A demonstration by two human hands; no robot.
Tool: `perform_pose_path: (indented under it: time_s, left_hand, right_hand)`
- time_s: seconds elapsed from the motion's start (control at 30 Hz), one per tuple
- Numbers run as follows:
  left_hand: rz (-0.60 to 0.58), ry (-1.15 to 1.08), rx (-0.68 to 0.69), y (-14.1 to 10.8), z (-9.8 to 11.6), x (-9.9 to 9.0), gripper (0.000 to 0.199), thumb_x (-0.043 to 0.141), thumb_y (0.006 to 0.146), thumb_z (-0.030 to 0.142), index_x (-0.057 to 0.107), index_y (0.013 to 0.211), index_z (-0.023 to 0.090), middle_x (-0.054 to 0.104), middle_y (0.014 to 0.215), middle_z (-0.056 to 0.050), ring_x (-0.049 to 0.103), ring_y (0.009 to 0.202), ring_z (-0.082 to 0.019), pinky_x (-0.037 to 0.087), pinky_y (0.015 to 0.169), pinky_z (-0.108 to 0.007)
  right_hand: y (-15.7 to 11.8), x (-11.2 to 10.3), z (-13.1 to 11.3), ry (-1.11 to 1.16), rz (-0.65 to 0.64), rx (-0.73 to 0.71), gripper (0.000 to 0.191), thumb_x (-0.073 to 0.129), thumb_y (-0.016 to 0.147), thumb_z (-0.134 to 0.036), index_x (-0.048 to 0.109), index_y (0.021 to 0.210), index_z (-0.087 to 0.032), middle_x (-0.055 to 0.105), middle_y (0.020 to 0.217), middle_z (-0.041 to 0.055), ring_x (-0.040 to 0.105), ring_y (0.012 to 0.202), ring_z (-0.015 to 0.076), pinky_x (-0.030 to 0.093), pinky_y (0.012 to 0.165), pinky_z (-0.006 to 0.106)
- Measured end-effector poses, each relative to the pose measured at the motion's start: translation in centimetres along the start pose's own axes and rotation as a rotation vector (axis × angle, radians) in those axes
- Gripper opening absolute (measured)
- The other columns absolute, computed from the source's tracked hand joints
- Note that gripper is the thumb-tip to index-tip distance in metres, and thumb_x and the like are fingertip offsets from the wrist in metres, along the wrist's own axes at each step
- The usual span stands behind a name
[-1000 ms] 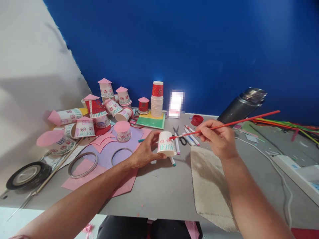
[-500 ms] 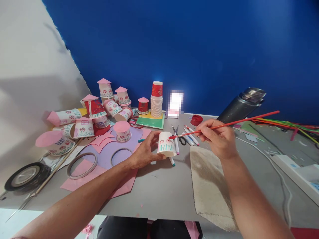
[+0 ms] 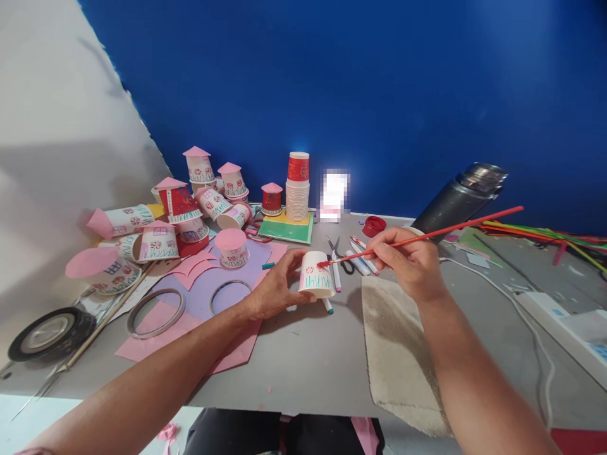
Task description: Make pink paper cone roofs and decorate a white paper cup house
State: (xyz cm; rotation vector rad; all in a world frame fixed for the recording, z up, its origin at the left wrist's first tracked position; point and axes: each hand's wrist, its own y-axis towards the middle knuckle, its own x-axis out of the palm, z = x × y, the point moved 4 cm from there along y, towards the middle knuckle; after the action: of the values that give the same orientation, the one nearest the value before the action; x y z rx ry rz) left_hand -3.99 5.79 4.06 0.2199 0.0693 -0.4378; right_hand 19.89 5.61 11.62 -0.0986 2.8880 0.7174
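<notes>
My left hand (image 3: pixel 277 285) grips a white paper cup (image 3: pixel 314 278) from its left side, the wide mouth turned down and tilted toward me. Red flower marks and green grass strokes show on the cup's side. Between the thumb and fingers of my right hand (image 3: pixel 405 259) is a long red paintbrush (image 3: pixel 455 225). Its red-loaded tip meets the cup's side near the upper right. Just behind the cup lie black-handled scissors (image 3: pixel 348 267) and several markers (image 3: pixel 360 262). A green-capped marker (image 3: pixel 328 306) pokes out below the cup.
Decorated cups with pink cone tops (image 3: pixel 159 243) crowd the left, beside tape rolls (image 3: pixel 156 314) and pink paper (image 3: pixel 237 354). A cup stack (image 3: pixel 297 202) stands at the back. On the right are a beige cloth (image 3: pixel 398 360), a black flask (image 3: pixel 455 202) and a white power strip (image 3: pixel 559 335).
My right hand and the paintbrush have shifted slightly left, with the tip moving a little across the cup's side. The cup stays nearly in place in my left hand.
</notes>
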Motion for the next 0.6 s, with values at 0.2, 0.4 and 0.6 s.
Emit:
perform_pose_path:
  time_s: [0.2,0.4,0.6]
  left_hand:
    - [0.015,0.016,-0.015,0.0,-0.1,-0.2,0.079,0.087,0.064,0.020,0.044,0.130,0.026,0.053,0.140,-0.010,0.049,0.133,-0.028,0.037,0.113,-0.047]
    - [0.013,-0.019,0.025,0.0,0.6,0.0,0.079,0.090,0.062,0.027,0.043,0.126,0.025,0.054,0.139,-0.012,0.049,0.134,-0.029,0.038,0.112,-0.048]
    - [-0.001,-0.057,0.058,-0.3,1.3,0.5,0.084,0.091,0.062,0.031,0.038,0.128,0.026,0.058,0.137,-0.014,0.053,0.131,-0.031,0.044,0.106,-0.048]
  right_hand:
    - [0.2,-0.3,0.1,0.105,0.058,-0.058,0.014,0.065,0.090,-0.031,0.070,0.083,-0.019,0.069,0.069,0.0018,0.052,0.050,0.0100,0.038,0.046,0.025]
    - [0.2,0.8,0.2,0.049,-0.027,-0.042,0.023,0.059,0.095,-0.043,0.069,0.098,-0.022,0.074,0.086,0.0043,0.056,0.058,0.0115,0.043,0.051,0.026]
    - [-0.4,2.9,0.2,-0.398,-0.356,-0.019,0.072,0.083,0.069,-0.053,0.059,0.132,-0.029,0.067,0.113,0.0063,0.064,0.087,0.0213,0.052,0.074,0.033]
